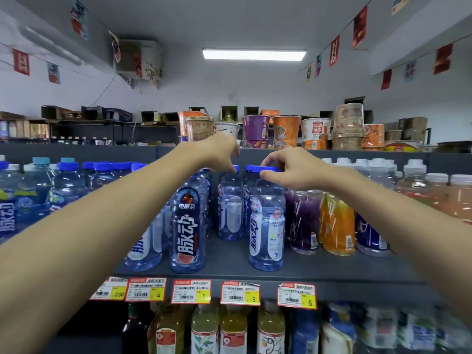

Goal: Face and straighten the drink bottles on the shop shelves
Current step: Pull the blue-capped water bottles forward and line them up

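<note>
A clear, blue-tinted plastic bottle (267,226) with a rounded body and a glossy white label is stood upright near the front edge of the matte grey shelf (319,264). Its blue screw cap (268,169) is gripped from above by the curled fingers of the right hand (288,172). The left hand (219,155) is held over a similar bottle (231,210) set further back, fingers bent downward. Whether that cap is pinched cannot be told. A dark-labelled bottle (187,226) is stood to the left, apart. Paper price tags (240,293) are fixed along the shelf lip.
</note>
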### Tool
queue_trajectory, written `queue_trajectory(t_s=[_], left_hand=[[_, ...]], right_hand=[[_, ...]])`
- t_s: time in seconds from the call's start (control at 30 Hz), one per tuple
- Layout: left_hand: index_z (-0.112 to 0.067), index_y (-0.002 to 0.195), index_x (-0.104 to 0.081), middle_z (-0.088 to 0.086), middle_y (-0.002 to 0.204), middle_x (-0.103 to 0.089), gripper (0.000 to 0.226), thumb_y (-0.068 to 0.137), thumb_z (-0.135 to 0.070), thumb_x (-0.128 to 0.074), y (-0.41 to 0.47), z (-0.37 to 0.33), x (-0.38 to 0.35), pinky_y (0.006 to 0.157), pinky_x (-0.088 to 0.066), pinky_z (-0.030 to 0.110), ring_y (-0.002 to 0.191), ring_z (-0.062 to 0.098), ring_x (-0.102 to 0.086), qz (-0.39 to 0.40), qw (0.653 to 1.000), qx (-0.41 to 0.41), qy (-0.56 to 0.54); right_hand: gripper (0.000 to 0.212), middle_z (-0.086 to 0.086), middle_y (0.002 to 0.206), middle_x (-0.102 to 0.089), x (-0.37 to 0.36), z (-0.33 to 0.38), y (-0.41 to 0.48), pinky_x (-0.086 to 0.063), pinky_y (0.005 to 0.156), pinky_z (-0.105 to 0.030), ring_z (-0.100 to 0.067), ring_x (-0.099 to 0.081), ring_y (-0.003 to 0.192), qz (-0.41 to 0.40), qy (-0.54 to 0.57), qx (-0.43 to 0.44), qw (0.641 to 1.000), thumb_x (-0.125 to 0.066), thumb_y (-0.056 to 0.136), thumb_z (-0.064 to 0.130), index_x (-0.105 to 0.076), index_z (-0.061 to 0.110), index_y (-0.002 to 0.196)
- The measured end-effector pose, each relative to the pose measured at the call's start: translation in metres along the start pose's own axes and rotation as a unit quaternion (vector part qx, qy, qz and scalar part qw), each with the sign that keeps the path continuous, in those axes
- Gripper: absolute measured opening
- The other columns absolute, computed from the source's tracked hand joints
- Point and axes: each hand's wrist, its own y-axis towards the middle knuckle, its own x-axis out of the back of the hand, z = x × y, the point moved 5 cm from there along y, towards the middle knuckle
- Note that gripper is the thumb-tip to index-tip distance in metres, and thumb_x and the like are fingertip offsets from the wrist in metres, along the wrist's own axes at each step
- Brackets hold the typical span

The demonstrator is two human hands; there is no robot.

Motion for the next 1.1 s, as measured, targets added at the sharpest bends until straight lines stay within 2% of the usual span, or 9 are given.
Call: queue_trajectory(t_s=[0.1, 0.17, 0.37, 0.43, 0.5, 0.7, 0.8, 0.9, 1.1], left_hand=[[-0.014, 0.145, -0.047, 0.007, 0.139, -0.054, 0.078, 0.08, -0.038, -0.081, 0.025, 0.005, -0.019, 0.099, -0.05, 0.039, 0.122, 0.027, -0.054, 0.073, 0.995, 0.047, 0.04], [-0.013, 0.143, -0.048, 0.008, 0.137, -0.054, 0.078, 0.079, -0.043, -0.081, 0.037, 0.007, -0.03, 0.098, -0.051, 0.043, 0.119, 0.027, -0.055, 0.096, 0.991, 0.069, 0.063], [-0.01, 0.12, -0.061, 0.009, 0.117, -0.062, 0.038, 0.089, -0.03, -0.07, 0.048, 0.005, -0.057, 0.086, -0.057, 0.042, 0.1, 0.027, -0.062, 0.102, 0.989, 0.086, 0.066], [-0.013, 0.111, -0.062, 0.007, 0.108, -0.061, 0.028, 0.088, -0.027, -0.069, 0.045, 0.005, -0.064, 0.08, -0.057, 0.039, 0.093, 0.024, -0.062, 0.114, 0.987, 0.092, 0.069], [-0.015, 0.108, -0.061, 0.006, 0.107, -0.061, 0.026, 0.086, -0.026, -0.07, 0.043, 0.004, -0.067, 0.083, -0.058, 0.041, 0.092, 0.023, -0.062, 0.117, 0.986, 0.099, 0.065], [-0.016, 0.12, -0.051, 0.011, 0.119, -0.043, 0.057, 0.086, -0.057, -0.069, 0.039, 0.006, -0.067, 0.098, -0.05, 0.048, 0.102, 0.028, -0.056, 0.114, 0.984, 0.131, 0.037], [-0.012, 0.104, -0.055, 0.004, 0.102, -0.052, 0.055, 0.084, -0.062, -0.068, 0.037, 0.008, -0.066, 0.091, -0.053, 0.045, 0.09, 0.024, -0.054, 0.092, 0.986, 0.137, 0.02], [-0.016, 0.086, -0.049, 0.0, 0.089, -0.049, 0.049, 0.084, -0.061, -0.068, 0.032, 0.006, -0.062, 0.079, -0.053, 0.041, 0.082, 0.023, -0.055, 0.073, 0.988, 0.135, 0.006], [-0.017, 0.072, -0.042, 0.001, 0.079, -0.044, 0.051, 0.089, -0.062, -0.062, 0.025, 0.002, -0.052, 0.078, -0.053, 0.042, 0.074, 0.023, -0.052, 0.084, 0.988, 0.125, 0.04]], right_hand=[[0.024, 0.006, 0.081, -0.069, -0.006, -0.011, -0.006, -0.039, 0.055, -0.014, -0.008, -0.062, 0.064, -0.03, 0.009, -0.001, 1.0, -0.061, 0.094, 0.043, -0.069, 0.025, 0.108], [0.024, 0.01, 0.084, -0.067, -0.01, -0.015, -0.009, -0.039, 0.058, -0.014, -0.008, -0.062, 0.071, -0.059, 0.02, 0.007, 0.998, -0.061, 0.095, 0.042, -0.069, 0.023, 0.109], [0.022, 0.005, 0.096, -0.067, -0.013, -0.014, -0.013, -0.044, 0.072, -0.026, -0.011, -0.058, 0.088, -0.099, 0.026, 0.046, 0.994, -0.061, 0.095, 0.035, -0.07, 0.02, 0.109], [0.021, 0.003, 0.097, -0.068, -0.013, -0.014, -0.015, -0.043, 0.075, -0.023, -0.012, -0.057, 0.09, -0.108, 0.025, 0.056, 0.992, -0.061, 0.096, 0.033, -0.07, 0.019, 0.109], [0.021, 0.002, 0.097, -0.068, -0.015, -0.013, -0.016, -0.041, 0.074, -0.021, -0.013, -0.056, 0.09, -0.108, 0.022, 0.062, 0.992, -0.061, 0.096, 0.031, -0.07, 0.018, 0.109], [0.023, 0.001, 0.098, -0.068, -0.013, -0.011, -0.016, -0.041, 0.077, -0.028, -0.016, -0.056, 0.092, -0.121, 0.018, 0.06, 0.991, -0.061, 0.095, 0.03, -0.07, 0.016, 0.111], [0.023, 0.002, 0.098, -0.068, -0.013, -0.009, -0.017, -0.041, 0.077, -0.028, -0.016, -0.056, 0.092, -0.117, 0.013, 0.06, 0.991, -0.06, 0.096, 0.031, -0.07, 0.016, 0.11], [0.023, 0.002, 0.1, -0.068, -0.013, -0.006, -0.018, -0.043, 0.079, -0.03, -0.016, -0.057, 0.093, -0.116, 0.011, 0.054, 0.992, -0.06, 0.096, 0.031, -0.07, 0.016, 0.11], [0.024, 0.001, 0.097, -0.068, -0.011, -0.008, -0.018, -0.042, 0.075, -0.018, -0.015, -0.06, 0.09, -0.104, 0.015, 0.045, 0.993, -0.059, 0.096, 0.033, -0.07, 0.017, 0.11]])
